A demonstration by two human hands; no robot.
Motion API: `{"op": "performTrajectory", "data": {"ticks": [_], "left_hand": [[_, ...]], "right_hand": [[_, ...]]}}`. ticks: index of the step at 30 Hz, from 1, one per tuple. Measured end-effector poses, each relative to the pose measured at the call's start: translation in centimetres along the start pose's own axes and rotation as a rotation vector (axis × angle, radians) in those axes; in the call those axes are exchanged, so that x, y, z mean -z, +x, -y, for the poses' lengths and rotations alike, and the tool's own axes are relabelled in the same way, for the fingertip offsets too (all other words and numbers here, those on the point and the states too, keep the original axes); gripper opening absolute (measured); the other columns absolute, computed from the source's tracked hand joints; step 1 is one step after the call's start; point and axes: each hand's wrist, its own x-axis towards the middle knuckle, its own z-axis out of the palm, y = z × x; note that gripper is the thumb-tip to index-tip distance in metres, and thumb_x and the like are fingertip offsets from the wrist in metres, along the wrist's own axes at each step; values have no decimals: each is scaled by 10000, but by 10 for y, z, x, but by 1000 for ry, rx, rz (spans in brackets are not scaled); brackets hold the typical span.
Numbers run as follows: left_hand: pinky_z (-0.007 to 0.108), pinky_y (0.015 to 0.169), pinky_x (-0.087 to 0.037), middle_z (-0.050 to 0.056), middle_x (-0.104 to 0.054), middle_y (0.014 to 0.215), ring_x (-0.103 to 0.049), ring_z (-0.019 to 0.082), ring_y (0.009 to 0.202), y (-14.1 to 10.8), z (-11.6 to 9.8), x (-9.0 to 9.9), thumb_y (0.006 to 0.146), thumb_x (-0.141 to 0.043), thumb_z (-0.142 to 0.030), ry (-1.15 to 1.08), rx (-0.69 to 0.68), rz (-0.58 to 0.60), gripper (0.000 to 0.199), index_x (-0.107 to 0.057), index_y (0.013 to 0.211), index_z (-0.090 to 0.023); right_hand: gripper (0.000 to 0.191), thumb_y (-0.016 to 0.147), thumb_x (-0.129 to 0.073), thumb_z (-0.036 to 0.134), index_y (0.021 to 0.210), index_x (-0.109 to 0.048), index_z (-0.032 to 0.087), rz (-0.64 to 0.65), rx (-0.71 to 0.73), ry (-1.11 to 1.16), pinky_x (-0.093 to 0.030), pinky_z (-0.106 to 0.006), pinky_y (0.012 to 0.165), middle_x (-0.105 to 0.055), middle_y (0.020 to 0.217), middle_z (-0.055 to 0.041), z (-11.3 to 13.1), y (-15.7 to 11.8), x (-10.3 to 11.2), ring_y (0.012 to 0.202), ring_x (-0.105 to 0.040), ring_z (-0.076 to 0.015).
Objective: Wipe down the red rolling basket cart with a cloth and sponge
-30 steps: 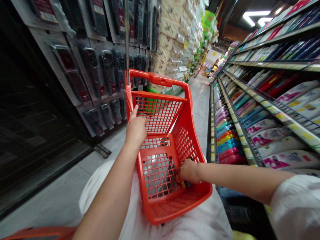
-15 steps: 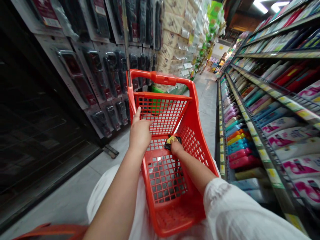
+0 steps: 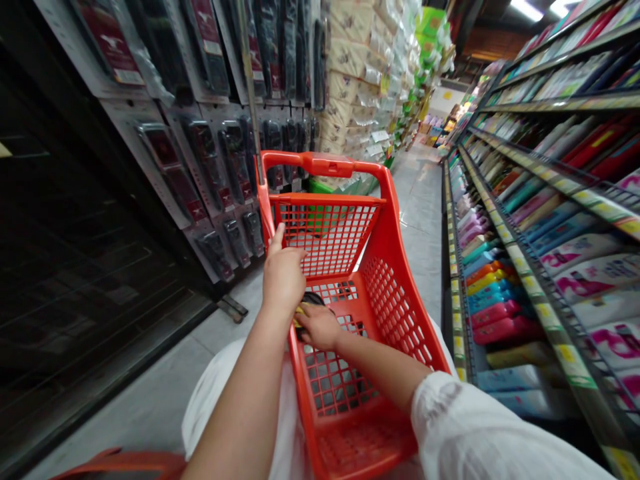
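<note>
A red plastic shopping basket (image 3: pixel 407 267) with grid walls stands tilted before me, its handle at the far end. My left hand (image 3: pixel 284 277) grips its left rim, the index finger stretched along the edge and the other fingers partly hidden. Inside the basket, my right hand (image 3: pixel 323 327) is closed on a crumpled yellow-and-black cloth (image 3: pixel 314 298) at the left wall, just below my left hand. Most of the cloth is covered by the fingers.
Packaged goods on hanging cards (image 3: pixel 200 147) line the left, beside a dark panel (image 3: pixel 100 233). Beige packs (image 3: pixel 345 73) are stacked ahead. Shelves of colourful folded goods (image 3: pixel 495 287) run along the right. A grey tiled aisle (image 3: pixel 417 207) leads away.
My right hand has moved left with the cloth, from the middle of the basket to its left wall. My left hand keeps its hold. The view has shifted slightly.
</note>
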Motion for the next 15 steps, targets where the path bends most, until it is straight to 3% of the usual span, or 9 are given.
{"op": "performTrajectory", "data": {"ticks": [2,5,7,10,15], "left_hand": [[377,1211,-255,50,-725,1113,-273,191,1456,-1,0,1,674,-422,18,-6,-11,13,427,-749,846,-197],[409,1207,-266,60,-720,1140,-280,205,1454,-1,0,2,658,-411,37,-8,-34,19,465,-746,893,-185],[433,1213,-249,53,-732,1101,-274,208,1456,0,-1,1,654,-409,44,-3,-49,22,461,-741,858,-201],[444,1222,-218,47,-751,986,-254,202,1464,1,-2,-1,669,-408,37,17,-46,27,432,-729,795,-223],[402,1210,-253,41,-745,1004,-305,187,1443,3,-3,-2,698,-418,5,10,-18,5,419,-743,837,-219]], "right_hand": [[542,862,-544,351,1380,-471,213,5,-162,-49,-349,-403,1090,-381,1513,-107,-27,-7,8,1350,-391,-277],[494,943,-412,408,1347,-507,140,-63,-625,-75,-360,-444,1071,-345,1523,-179,-64,-7,15,1359,-378,-319],[583,946,-372,510,1370,-489,127,-66,-749,-41,-357,-486,1066,-317,1535,-198,-71,-1,14,1359,-372,-367],[643,898,-479,528,1411,-443,141,-8,-645,-1,-356,-482,1073,-313,1541,-188,-57,9,11,1358,-376,-386],[534,892,-396,121,1425,-415,135,138,-432,-66,-466,-406,970,-353,1508,-230,-16,6,13,1256,-531,-303]]}}
